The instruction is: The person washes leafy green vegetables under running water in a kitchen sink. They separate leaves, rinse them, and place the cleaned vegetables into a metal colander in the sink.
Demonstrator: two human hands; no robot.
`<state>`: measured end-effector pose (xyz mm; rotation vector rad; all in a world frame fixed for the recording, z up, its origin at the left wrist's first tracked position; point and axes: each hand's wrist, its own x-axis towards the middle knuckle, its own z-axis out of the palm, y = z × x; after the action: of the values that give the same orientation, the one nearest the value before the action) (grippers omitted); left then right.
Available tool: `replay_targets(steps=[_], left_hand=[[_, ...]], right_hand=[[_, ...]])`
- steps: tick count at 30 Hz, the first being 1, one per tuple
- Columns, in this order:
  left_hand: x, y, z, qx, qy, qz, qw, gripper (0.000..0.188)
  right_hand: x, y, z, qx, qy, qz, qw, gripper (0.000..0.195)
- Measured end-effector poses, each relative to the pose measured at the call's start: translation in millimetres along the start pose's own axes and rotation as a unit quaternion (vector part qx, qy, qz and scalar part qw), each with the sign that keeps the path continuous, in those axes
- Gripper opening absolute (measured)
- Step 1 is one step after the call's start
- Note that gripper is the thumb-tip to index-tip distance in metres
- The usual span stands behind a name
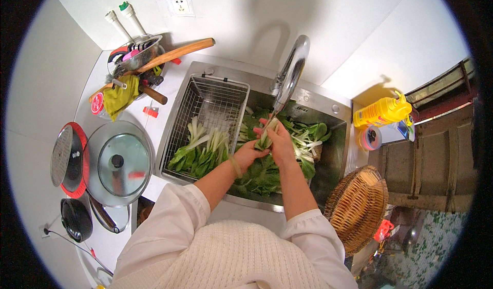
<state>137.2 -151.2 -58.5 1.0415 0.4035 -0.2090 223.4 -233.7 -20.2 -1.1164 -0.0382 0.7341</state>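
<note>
Under the chrome faucet (294, 67), my left hand (249, 154) and my right hand (282, 142) together hold a leafy green stalk (265, 137). A thin stream of water seems to run down onto it. Below and around my hands, loose leafy greens (262, 173) with white stems fill much of the stainless steel sink (331, 165). To the left, a wire draining basket (208, 92) sits inside the sink. More greens (206, 150) lie in it, stems pointing away from me. My fingers partly hide the stalk.
Left of the sink are a glass-lidded pan (123, 189), a black pot (77, 219) and a metal bowl (148, 52) amid utensils. A yellow pump bottle (381, 112) stands at the right corner. A wicker basket (358, 208) leans by the sink's right front.
</note>
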Motion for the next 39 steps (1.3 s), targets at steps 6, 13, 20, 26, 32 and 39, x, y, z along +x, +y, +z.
replay_targets(steps=[6, 13, 20, 26, 32, 39], left_hand=[[-1.2, 5.3, -1.1, 0.033, -0.018, -0.005, 0.999, 0.037], [2.1, 0.6, -3.1, 0.007, 0.007, -0.019, 1.0, 0.036], [5.9, -1.0, 7.7, 0.019, 0.002, 0.003, 1.0, 0.042], [5.0, -1.3, 4.9, -0.03, -0.035, -0.009, 0.999, 0.036], [-1.3, 11.8, 4.2, -0.046, -0.016, -0.023, 0.999, 0.023], [0.0, 1.0, 8.5, -0.026, -0.033, -0.006, 0.999, 0.019]], right_hand=[[-0.4, -0.2, -6.1, -0.046, -0.016, -0.049, 0.998, 0.024], [-0.5, -7.4, -8.3, -0.07, -0.06, 0.016, 0.996, 0.025], [-2.7, 8.6, -6.9, -0.18, 0.01, -0.097, 0.979, 0.025], [2.1, -9.6, -12.4, -0.044, -0.017, 0.028, 0.998, 0.025], [-5.5, -4.5, -2.1, -0.036, -0.061, -0.04, 0.997, 0.02], [-1.6, -3.1, -4.6, -0.077, -0.007, -0.01, 0.997, 0.014]])
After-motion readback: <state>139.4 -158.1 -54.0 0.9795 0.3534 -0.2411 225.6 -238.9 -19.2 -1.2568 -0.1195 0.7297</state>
